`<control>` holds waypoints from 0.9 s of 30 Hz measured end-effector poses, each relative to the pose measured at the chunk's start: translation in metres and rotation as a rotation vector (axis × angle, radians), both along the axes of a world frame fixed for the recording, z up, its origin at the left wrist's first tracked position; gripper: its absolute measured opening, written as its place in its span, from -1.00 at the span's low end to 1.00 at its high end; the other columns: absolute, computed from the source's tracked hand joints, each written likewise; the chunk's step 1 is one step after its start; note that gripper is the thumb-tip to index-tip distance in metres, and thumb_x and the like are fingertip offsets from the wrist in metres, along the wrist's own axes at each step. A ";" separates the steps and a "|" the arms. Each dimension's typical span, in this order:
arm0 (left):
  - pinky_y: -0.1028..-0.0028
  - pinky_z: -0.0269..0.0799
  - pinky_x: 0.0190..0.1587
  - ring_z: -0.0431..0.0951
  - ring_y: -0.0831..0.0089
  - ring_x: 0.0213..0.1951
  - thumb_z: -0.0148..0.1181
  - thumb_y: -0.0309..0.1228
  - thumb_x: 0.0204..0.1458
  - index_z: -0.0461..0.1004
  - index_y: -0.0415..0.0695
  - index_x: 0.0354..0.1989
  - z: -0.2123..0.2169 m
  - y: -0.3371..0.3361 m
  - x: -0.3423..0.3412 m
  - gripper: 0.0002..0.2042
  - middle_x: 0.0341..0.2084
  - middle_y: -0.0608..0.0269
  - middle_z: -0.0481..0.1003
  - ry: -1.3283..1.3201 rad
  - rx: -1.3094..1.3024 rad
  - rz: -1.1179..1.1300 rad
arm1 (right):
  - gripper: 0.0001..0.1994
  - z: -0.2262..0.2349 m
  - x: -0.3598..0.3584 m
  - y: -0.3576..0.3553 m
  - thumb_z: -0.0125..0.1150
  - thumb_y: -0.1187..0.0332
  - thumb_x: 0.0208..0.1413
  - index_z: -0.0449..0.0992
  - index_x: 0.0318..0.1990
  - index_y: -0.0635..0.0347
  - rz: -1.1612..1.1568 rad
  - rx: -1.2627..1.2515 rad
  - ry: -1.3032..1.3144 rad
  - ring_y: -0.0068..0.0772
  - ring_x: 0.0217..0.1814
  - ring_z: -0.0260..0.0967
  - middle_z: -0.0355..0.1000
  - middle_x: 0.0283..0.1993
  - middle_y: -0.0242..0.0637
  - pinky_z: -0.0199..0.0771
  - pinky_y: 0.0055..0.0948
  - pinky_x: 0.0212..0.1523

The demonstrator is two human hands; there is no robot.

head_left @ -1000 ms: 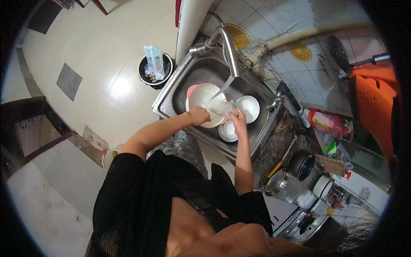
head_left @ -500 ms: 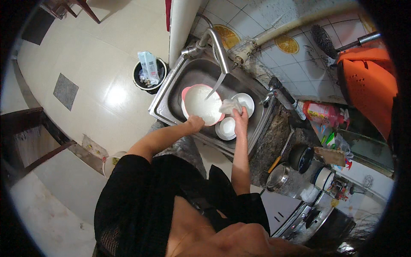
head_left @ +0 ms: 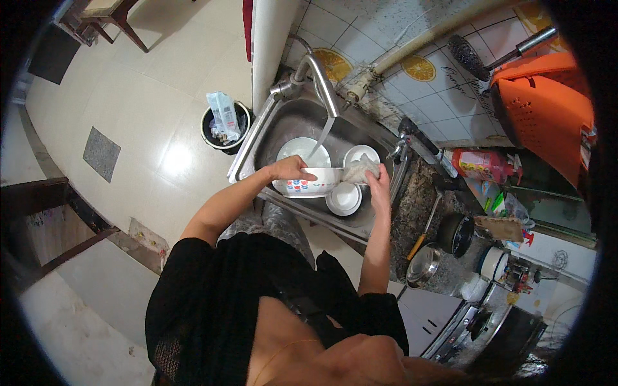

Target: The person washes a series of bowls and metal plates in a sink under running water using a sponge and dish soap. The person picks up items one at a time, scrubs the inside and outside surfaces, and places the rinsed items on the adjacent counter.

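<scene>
Tiled kitchen, steel sink (head_left: 257,145) at frame centre under a running tap (head_left: 320,77). Left hand (head_left: 290,168) closed over the near rim of a patterned white bowl (head_left: 308,183); right hand (head_left: 376,183), just right of the bowl, closed around a cloth (head_left: 358,170) against the bowl's right edge.

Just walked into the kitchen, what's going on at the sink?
A person stands at the sink washing dishes. The left hand grips the rim of a white bowl under the running tap, and the right hand holds a cloth against it. More white dishes lie in the basin.
</scene>
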State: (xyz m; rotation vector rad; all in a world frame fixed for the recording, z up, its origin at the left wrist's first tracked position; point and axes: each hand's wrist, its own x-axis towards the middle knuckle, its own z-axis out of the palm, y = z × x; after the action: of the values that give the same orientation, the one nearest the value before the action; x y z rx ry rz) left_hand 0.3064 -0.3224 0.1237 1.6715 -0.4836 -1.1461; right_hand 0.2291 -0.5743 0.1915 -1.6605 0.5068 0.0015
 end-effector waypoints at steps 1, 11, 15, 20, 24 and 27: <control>0.57 0.26 -0.53 0.34 0.61 -0.63 0.18 -0.20 -0.22 0.48 -0.31 -0.49 0.004 0.005 0.001 -0.67 -0.68 0.34 0.44 0.016 0.026 0.018 | -0.79 -0.007 0.002 0.003 0.02 0.48 -0.13 0.27 -0.27 0.27 0.045 -0.067 0.022 -0.58 -0.32 0.20 0.28 -0.34 -0.38 0.20 -0.61 -0.28; 0.63 0.18 -0.64 0.28 0.70 -0.70 0.19 -0.23 -0.19 0.48 -0.28 -0.56 0.072 0.063 -0.013 -0.71 -0.78 0.34 0.37 -0.066 -0.125 0.274 | -0.77 -0.093 0.007 0.014 0.08 0.40 -0.21 0.32 -0.32 0.23 0.260 -0.108 0.165 -0.53 -0.39 0.22 0.30 -0.42 -0.35 0.21 -0.53 -0.41; 0.69 0.21 -0.67 0.30 0.71 -0.72 0.14 -0.19 -0.15 0.48 -0.24 -0.47 0.077 0.074 -0.012 -0.70 -0.72 0.40 0.39 0.120 -0.066 0.467 | -0.76 -0.134 0.020 0.046 0.04 0.36 -0.20 0.34 -0.31 0.25 0.358 -0.361 0.178 -0.32 -0.31 0.30 0.33 -0.33 -0.18 0.28 -0.43 -0.38; 0.69 0.19 -0.73 0.28 0.72 -0.74 0.11 -0.18 -0.13 0.43 -0.23 -0.52 0.044 0.061 -0.003 -0.70 -0.74 0.41 0.37 0.179 -0.210 0.778 | -0.64 -0.191 0.046 0.089 0.03 0.26 -0.22 0.31 -0.19 0.16 0.407 -0.788 0.341 -0.02 -0.07 0.19 0.25 -0.15 -0.02 0.15 -0.17 -0.10; 0.67 0.22 -0.71 0.29 0.70 -0.73 0.06 -0.21 -0.09 0.40 -0.20 -0.52 0.009 0.044 0.006 -0.73 -0.71 0.39 0.37 0.343 -0.303 0.978 | -0.52 -0.218 0.023 0.115 0.00 0.18 -0.19 0.23 -0.01 0.03 0.542 -1.145 0.185 -0.08 0.16 -0.09 0.05 0.08 -0.08 -0.06 -0.22 0.09; 0.69 0.17 -0.63 0.23 0.74 -0.69 0.04 -0.23 -0.06 0.40 -0.19 -0.53 -0.029 0.033 0.010 -0.75 -0.70 0.45 0.35 0.336 -0.354 0.925 | -0.33 -0.350 0.007 0.083 0.09 0.12 -0.26 0.08 0.08 0.13 0.601 -1.110 0.463 0.01 0.21 -0.28 -0.12 0.15 0.02 -0.17 -0.21 0.14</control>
State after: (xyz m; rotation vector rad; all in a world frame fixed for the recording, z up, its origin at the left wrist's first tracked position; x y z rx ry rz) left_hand 0.3165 -0.2898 0.0951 1.1318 0.2860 -0.5707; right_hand 0.2357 -0.4914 -0.1583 -2.8827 0.3290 0.6650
